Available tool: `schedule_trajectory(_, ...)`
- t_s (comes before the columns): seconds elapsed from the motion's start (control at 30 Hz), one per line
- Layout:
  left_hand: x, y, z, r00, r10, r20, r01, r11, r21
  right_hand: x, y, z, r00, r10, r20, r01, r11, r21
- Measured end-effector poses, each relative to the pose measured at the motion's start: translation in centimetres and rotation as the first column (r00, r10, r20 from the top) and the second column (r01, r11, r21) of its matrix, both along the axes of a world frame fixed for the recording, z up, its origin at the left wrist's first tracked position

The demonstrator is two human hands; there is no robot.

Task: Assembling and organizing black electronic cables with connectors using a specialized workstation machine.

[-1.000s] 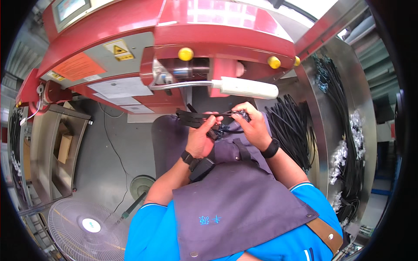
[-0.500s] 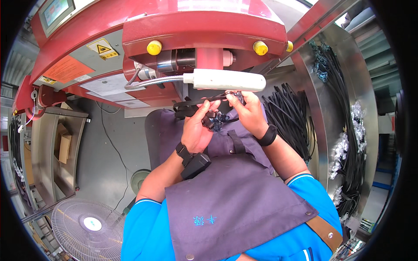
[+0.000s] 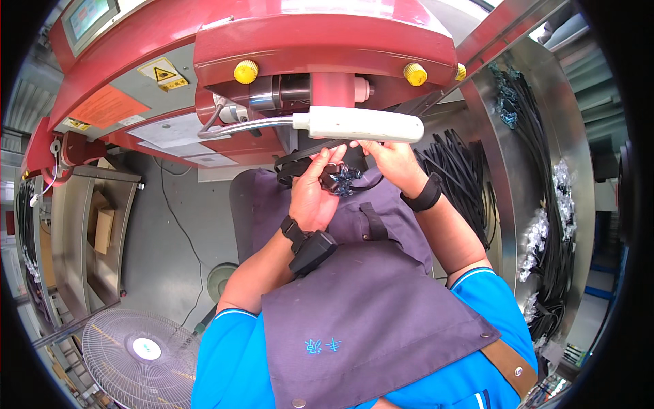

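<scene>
My left hand (image 3: 315, 199) is closed around a black belt (image 3: 297, 157) whose end, wrapped in dark blue shiny film (image 3: 346, 179), sticks out between palm and fingers. A loop of the belt bends out to the left of that hand. Just below the white lamp, my right hand (image 3: 397, 165) pinches the strap with thumb and fingers; the lamp hides part of these fingertips. Both hands are above my lap, over the purple apron (image 3: 368, 286).
Ahead stands a red machine (image 3: 327, 51) with yellow knobs; the white lamp (image 3: 364, 124) hangs from it on a flexible arm. More black straps (image 3: 456, 180) lie at right, beside a metal trough (image 3: 507, 198) with wrapped-end straps. A fan (image 3: 136, 361) is at lower left.
My right hand has moved slightly up and right, its fingertips now partly under the lamp. In my left hand the blue-wrapped end has shifted and shows more openly.
</scene>
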State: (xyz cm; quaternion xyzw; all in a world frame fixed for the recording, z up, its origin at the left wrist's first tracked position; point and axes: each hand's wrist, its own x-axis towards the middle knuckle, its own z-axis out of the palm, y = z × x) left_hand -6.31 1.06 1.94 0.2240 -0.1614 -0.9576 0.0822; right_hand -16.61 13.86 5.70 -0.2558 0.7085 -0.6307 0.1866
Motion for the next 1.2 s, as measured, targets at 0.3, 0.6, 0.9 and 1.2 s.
schedule_trajectory(0.3,-0.7,0.3,0.3,1.0,-0.016,-0.021,0.016,1.0,0.007,0.1,0.2,-0.3,0.996,-0.077,-0.042,0.076,0.997,-0.019)
schedule_trajectory(0.6,-0.3,0.6,0.9,0.998,-0.057,-0.026,0.056,0.998,-0.044,0.7,1.0,-0.6,0.99,-0.093,-0.111,0.09,0.996,-0.029)
schedule_trajectory(0.9,-0.2,0.0,-0.1,0.999,-0.05,-0.007,0.05,0.998,-0.024,0.6,0.4,-2.1,0.993,-0.096,-0.065,0.089,0.991,-0.102)
schedule_trajectory(1.2,-0.4,-0.1,0.1,0.999,-0.031,-0.039,0.031,1.0,-0.003,0.3,0.1,-2.3,0.989,-0.123,-0.078,0.116,0.989,-0.091)
